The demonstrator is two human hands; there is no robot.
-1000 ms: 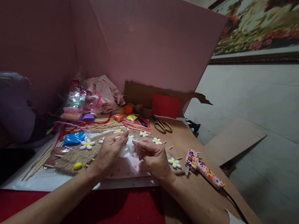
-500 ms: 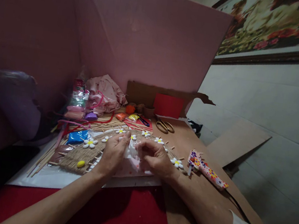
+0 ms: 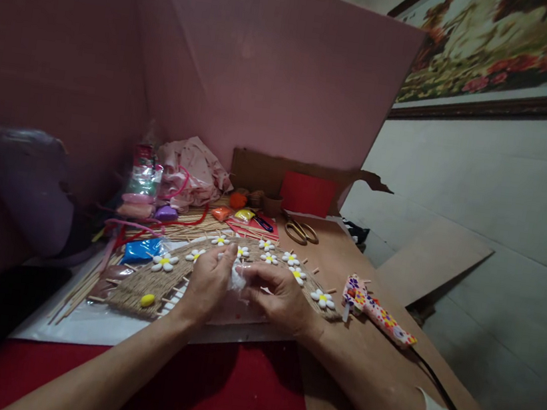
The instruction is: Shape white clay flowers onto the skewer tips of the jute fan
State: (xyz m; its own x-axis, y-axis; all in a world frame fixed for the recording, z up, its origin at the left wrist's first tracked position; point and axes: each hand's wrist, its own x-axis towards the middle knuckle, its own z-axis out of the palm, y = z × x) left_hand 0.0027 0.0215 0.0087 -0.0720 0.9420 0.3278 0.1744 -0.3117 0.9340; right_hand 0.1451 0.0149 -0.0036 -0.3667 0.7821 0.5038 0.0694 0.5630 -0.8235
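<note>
My left hand (image 3: 208, 284) is closed around a small clear plastic bag (image 3: 237, 279) with something white in it, likely soft clay. The fingers of my right hand (image 3: 284, 300) pinch the bag's right side. Below and behind both hands lies a fan-shaped piece woven of brown twine (image 3: 135, 284) over thin sticks. White daisies with yellow centres, such as one daisy (image 3: 164, 262) at the left and another daisy (image 3: 322, 298) at the right, sit along its curve. On its lower left rests a yellow clay ball (image 3: 147, 300).
A floral-covered glue gun (image 3: 380, 316) with a cord lies on the cardboard (image 3: 342, 254) at right. Scissors (image 3: 301, 230) are further back. A blue clay packet (image 3: 141, 250), loose sticks (image 3: 74, 296) and crumpled pink cloth (image 3: 195, 168) are at left.
My right hand has shifted slightly left toward my left hand, its fingers closer on the bag. More daisies show above it. The left hand has barely moved.
</note>
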